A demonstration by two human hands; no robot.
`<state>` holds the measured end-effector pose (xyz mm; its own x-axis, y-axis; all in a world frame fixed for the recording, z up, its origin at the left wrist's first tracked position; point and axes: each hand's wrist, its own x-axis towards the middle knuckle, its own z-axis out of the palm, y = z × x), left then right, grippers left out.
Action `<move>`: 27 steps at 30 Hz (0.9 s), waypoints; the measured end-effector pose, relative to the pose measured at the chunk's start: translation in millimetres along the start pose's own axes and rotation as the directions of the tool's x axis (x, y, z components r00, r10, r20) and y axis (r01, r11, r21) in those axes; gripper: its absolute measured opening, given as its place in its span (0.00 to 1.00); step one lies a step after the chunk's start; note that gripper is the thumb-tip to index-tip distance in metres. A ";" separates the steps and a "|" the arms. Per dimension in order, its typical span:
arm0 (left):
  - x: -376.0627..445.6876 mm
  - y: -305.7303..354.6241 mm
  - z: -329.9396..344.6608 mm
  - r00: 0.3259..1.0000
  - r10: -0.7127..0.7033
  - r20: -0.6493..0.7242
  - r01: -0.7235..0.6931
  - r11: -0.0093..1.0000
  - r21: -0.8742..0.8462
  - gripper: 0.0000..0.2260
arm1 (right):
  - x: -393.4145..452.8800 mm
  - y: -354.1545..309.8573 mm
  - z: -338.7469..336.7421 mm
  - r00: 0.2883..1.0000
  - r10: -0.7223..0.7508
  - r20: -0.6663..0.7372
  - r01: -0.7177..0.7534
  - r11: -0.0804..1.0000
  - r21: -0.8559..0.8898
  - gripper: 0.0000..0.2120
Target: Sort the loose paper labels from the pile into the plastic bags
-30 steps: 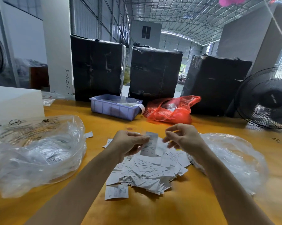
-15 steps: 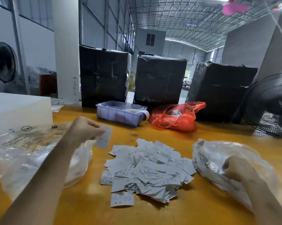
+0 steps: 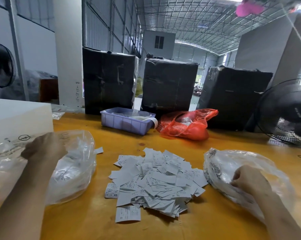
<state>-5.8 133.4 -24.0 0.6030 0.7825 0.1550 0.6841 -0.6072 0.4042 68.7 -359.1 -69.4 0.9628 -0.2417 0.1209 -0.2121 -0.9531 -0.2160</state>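
**My hands at the two bags**

The big yellow table (image 3: 163, 227) holds everything. My left hand (image 3: 44, 147) is at the left clear bag (image 3: 73, 174); I cannot tell how its fingers lie. My right hand (image 3: 250, 181) pinches the right clear bag (image 3: 220, 163), fingers curled. The pile of paper labels (image 3: 155, 179) sits between both bags.

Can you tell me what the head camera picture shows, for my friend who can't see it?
A heap of small white paper labels lies on a yellow wooden table between two clear plastic bags. The left hand reaches into the left clear bag; the right hand is at the right clear bag.
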 end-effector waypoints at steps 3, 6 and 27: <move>-8.6 17.4 -11.4 0.988 0.126 -0.094 -0.133 0.988 -0.074 0.20 | 5.6 3.9 1.0 1.000 0.003 0.007 -0.003 1.000 0.005 0.04; -28.3 42.0 -14.9 0.943 0.285 -0.170 -0.310 0.939 -0.146 0.20 | 7.4 5.2 3.0 0.997 -0.065 0.038 0.064 0.998 0.017 0.19; -163.0 121.8 61.8 0.435 0.897 0.075 -0.751 0.408 -0.520 0.09 | -2.8 7.2 -39.6 0.999 -0.012 0.031 -0.007 0.844 0.536 0.06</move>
<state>4.6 -76.6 -55.7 0.9071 -0.2145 0.3622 -0.3869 -0.7637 0.5168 57.8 -372.5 -33.0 0.9699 -0.2249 0.0936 -0.0959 -0.7056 -0.7021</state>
